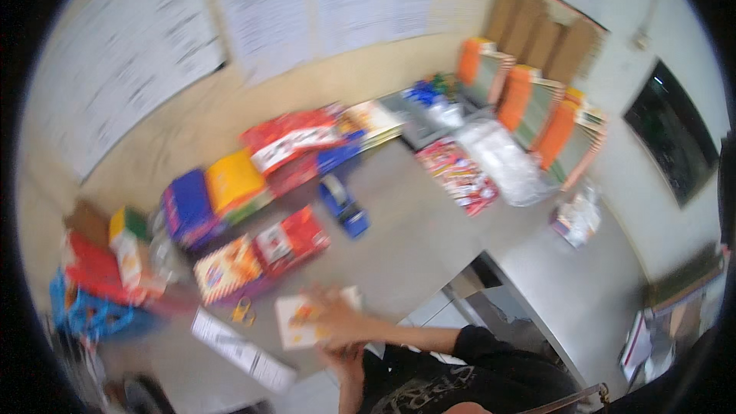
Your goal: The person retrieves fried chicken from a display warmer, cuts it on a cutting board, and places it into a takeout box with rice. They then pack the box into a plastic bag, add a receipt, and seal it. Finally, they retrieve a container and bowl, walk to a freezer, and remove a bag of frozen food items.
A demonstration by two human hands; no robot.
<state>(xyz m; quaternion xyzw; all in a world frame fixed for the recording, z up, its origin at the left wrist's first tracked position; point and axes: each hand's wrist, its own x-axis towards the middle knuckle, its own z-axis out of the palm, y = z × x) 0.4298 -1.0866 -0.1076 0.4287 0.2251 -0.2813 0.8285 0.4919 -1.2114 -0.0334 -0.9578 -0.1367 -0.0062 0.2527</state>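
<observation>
A flat white packet or card with orange print (292, 322) lies at the near edge of the metal table. My right hand (339, 317) rests over its right part, fingers spread and motion-blurred. Just below, at the packet's near corner, my left hand (343, 353) is partly covered by the right one; whether it grips the packet cannot be seen. Left of the packet are yellow-handled scissors or a similar small tool (244, 313) and a long printed paper strip (241, 351). Beyond stand a cream and orange box (228, 269), a red box (292, 240) and a blue tape dispenser (343, 206).
Blue, yellow and red packs (293, 135) line the wall. A blue basket (95, 313) sits far left. Red sachets (458, 175), a clear plastic bag (506, 161) and orange-and-white boxes (526, 100) are at the right. The metal table (402, 213) has an inner corner near my right arm.
</observation>
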